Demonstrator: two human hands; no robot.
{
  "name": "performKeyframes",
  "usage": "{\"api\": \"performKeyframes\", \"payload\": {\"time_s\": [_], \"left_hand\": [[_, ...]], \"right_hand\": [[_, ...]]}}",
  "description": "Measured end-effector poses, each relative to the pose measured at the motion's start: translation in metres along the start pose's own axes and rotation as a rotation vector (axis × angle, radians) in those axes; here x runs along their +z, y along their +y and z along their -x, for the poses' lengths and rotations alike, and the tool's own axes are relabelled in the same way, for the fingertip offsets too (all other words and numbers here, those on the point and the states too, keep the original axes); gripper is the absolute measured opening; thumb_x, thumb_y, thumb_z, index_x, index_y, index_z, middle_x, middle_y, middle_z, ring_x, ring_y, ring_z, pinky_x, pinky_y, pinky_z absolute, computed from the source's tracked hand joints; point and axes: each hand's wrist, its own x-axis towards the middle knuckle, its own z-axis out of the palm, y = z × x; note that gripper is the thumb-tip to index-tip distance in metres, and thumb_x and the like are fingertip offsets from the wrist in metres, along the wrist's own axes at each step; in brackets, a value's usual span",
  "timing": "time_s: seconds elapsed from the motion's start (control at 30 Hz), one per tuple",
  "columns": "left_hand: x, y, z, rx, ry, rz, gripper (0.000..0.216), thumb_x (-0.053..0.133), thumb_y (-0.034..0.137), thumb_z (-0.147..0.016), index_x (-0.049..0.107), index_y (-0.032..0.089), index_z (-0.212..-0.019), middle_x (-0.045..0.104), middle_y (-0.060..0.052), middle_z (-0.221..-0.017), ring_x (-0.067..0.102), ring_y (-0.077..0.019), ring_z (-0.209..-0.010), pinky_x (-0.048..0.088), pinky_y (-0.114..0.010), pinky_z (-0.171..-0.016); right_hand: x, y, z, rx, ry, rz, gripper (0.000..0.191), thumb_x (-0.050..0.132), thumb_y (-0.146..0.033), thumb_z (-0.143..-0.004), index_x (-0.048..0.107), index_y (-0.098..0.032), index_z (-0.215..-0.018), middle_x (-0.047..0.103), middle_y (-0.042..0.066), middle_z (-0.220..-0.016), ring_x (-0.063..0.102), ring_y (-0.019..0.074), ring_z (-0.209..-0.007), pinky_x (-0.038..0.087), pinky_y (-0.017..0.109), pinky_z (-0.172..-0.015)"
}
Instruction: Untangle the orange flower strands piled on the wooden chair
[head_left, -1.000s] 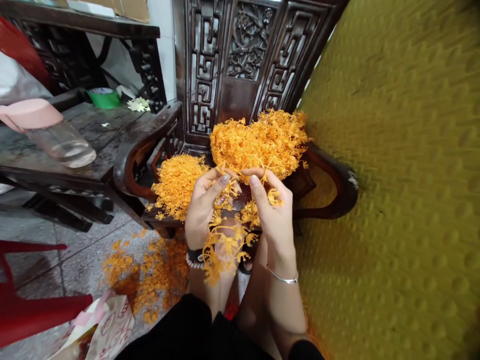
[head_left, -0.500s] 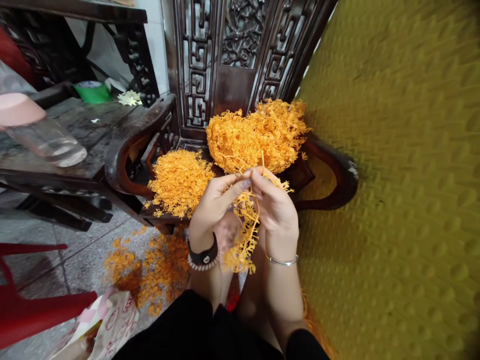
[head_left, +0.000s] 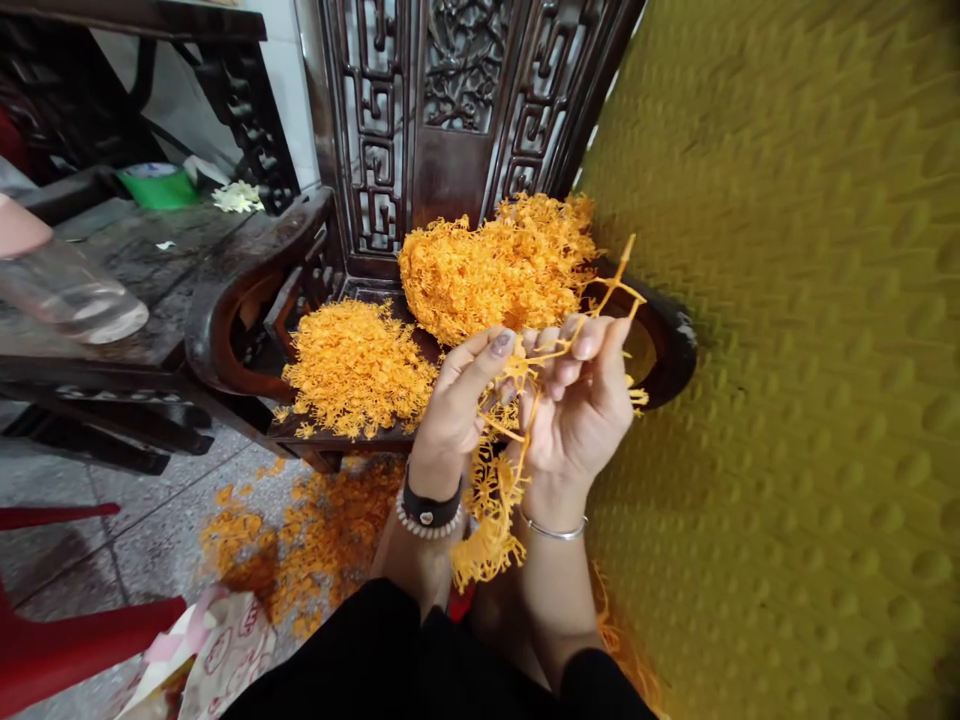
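Observation:
My left hand (head_left: 459, 410) and my right hand (head_left: 581, 405) are raised together in front of a dark carved wooden chair (head_left: 450, 130). Both pinch a tangled bunch of orange plastic sprigs (head_left: 491, 490) that hangs down between my wrists. A thin orange stalk sticks up from my right fingers. On the chair seat lie a large tangled orange heap (head_left: 495, 265) at the back and a flatter pile of small orange pieces (head_left: 352, 365) to its left.
More orange bits (head_left: 300, 535) litter the tiled floor below the seat. A big yellow dimpled surface (head_left: 787, 400) fills the right. A dark wooden table (head_left: 112, 300) at left bears a clear bottle (head_left: 67, 290) and a green tape roll (head_left: 154, 185). A red stool (head_left: 67, 625) and a patterned bag (head_left: 217, 650) sit lower left.
My hands rose and shifted right while pulling at the orange bunch. My right hand turned its fingers upward, and a stalk now sticks out above them. The view drifted slightly.

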Motion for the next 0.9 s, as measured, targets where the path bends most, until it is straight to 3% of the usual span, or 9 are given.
{"api": "performKeyframes", "payload": {"time_s": [0.13, 0.27, 0.37, 0.5, 0.6, 0.73, 0.83, 0.9], "left_hand": [[0.007, -0.010, -0.002, -0.054, 0.020, 0.048, 0.032, 0.060, 0.048, -0.083, 0.056, 0.016, -0.087, 0.059, -0.003, -0.081, 0.062, -0.0149, -0.076, 0.049, -0.026, -0.058], [0.013, -0.009, -0.001, -0.050, 0.061, 0.105, 0.030, 0.053, 0.046, -0.088, 0.052, 0.016, -0.084, 0.052, -0.001, -0.073, 0.056, -0.0099, -0.067, 0.047, -0.023, -0.057], [0.014, -0.001, -0.001, 0.023, 0.096, 0.208, 0.031, 0.042, 0.039, -0.094, 0.044, 0.017, -0.072, 0.040, 0.003, -0.063, 0.042, -0.0041, -0.054, 0.042, -0.017, -0.052], [0.016, 0.011, 0.000, 0.065, 0.024, 0.425, 0.038, 0.044, 0.033, -0.094, 0.030, 0.018, -0.063, 0.023, 0.005, -0.054, 0.028, -0.0042, -0.046, 0.035, -0.013, -0.046], [0.019, 0.014, 0.002, 0.030, -0.012, 0.448, 0.042, 0.050, 0.039, -0.090, 0.028, 0.018, -0.061, 0.025, 0.005, -0.053, 0.030, -0.0045, -0.046, 0.035, -0.014, -0.045], [0.018, 0.015, 0.005, 0.017, 0.056, 0.319, 0.036, 0.059, 0.037, -0.084, 0.035, 0.018, -0.066, 0.032, 0.005, -0.057, 0.030, -0.0034, -0.044, 0.035, -0.014, -0.044], [0.013, 0.015, 0.005, -0.062, -0.027, 0.230, 0.024, 0.064, 0.032, -0.080, 0.045, 0.019, -0.074, 0.035, 0.006, -0.057, 0.029, -0.0023, -0.041, 0.035, -0.013, -0.042], [0.010, 0.013, 0.006, -0.088, -0.093, 0.189, 0.018, 0.065, 0.031, -0.080, 0.052, 0.020, -0.085, 0.042, 0.006, -0.060, 0.032, -0.0018, -0.041, 0.035, -0.013, -0.041]], "right_hand": [[-0.005, -0.001, -0.004, -0.060, 0.023, -0.046, 0.038, 0.039, -0.037, -0.095, 0.051, -0.025, -0.061, 0.026, -0.005, -0.049, 0.031, 0.0100, -0.040, 0.050, 0.032, -0.065], [-0.004, -0.007, -0.006, -0.056, 0.058, -0.148, 0.039, 0.042, -0.037, -0.094, 0.044, -0.023, -0.057, 0.022, -0.006, -0.050, 0.024, 0.0092, -0.039, 0.048, 0.031, -0.058], [-0.013, -0.019, -0.013, -0.047, 0.165, -0.320, 0.040, 0.042, -0.030, -0.095, 0.043, -0.021, -0.056, 0.020, -0.007, -0.051, 0.020, 0.0082, -0.039, 0.043, 0.027, -0.052], [-0.039, -0.039, -0.022, -0.249, 0.300, -0.354, 0.052, 0.024, -0.028, -0.099, 0.048, -0.021, -0.054, 0.018, -0.007, -0.048, 0.015, 0.0078, -0.036, 0.037, 0.023, -0.046], [-0.057, -0.047, -0.018, -0.296, 0.299, -0.110, 0.047, 0.035, -0.032, -0.096, 0.058, -0.022, -0.056, 0.025, -0.007, -0.043, 0.017, 0.0075, -0.035, 0.037, 0.025, -0.048], [-0.073, -0.055, -0.001, -0.130, 0.348, 0.427, 0.023, 0.061, -0.032, -0.083, 0.069, -0.019, -0.066, 0.039, -0.006, -0.046, 0.027, 0.0070, -0.041, 0.024, 0.024, -0.044], [-0.088, -0.070, 0.012, -0.072, 0.418, 0.825, 0.017, 0.067, -0.031, -0.079, 0.070, -0.019, -0.066, 0.041, -0.004, -0.049, 0.032, 0.0080, -0.045, 0.019, 0.025, -0.045], [-0.101, -0.082, 0.022, -0.069, 0.471, 0.944, 0.012, 0.068, -0.028, -0.078, 0.071, -0.020, -0.069, 0.042, -0.003, -0.051, 0.034, 0.0086, -0.046, 0.021, 0.026, -0.045]]}}
